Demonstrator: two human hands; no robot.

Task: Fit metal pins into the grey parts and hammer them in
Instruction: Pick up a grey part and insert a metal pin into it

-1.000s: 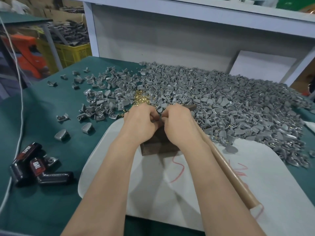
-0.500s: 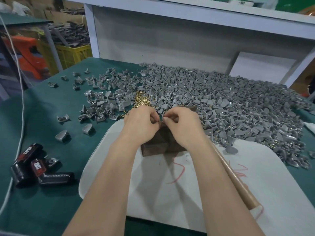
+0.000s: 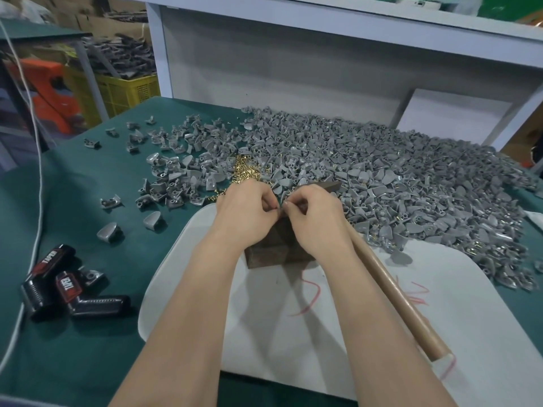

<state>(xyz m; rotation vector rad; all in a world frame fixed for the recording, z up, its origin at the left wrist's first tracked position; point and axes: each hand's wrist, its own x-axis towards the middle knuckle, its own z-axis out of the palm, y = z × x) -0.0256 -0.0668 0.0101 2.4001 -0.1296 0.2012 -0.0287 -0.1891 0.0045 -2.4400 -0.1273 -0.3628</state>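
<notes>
My left hand (image 3: 245,214) and my right hand (image 3: 316,220) meet above a dark block (image 3: 276,251) on a white mat (image 3: 382,333). Their fingertips pinch a small grey part (image 3: 281,208) between them, mostly hidden by the fingers. Whether a pin is in it I cannot tell. A little heap of gold metal pins (image 3: 245,171) lies just beyond my left hand. A big pile of grey parts (image 3: 382,183) spreads across the green table behind and to the right. The hammer's wooden handle (image 3: 396,295) lies on the mat under my right forearm, its head hidden.
Loose grey parts (image 3: 170,183) are scattered at the left of the green table (image 3: 73,201). Two black tools with red labels (image 3: 67,292) lie near the front left, beside a white cable (image 3: 35,160). A white shelf frame (image 3: 264,63) rises behind the table; a yellow crate (image 3: 123,89) stands beyond.
Both hands stay together over the block. The fingertips have shifted slightly on the small grey part; nothing else has moved.
</notes>
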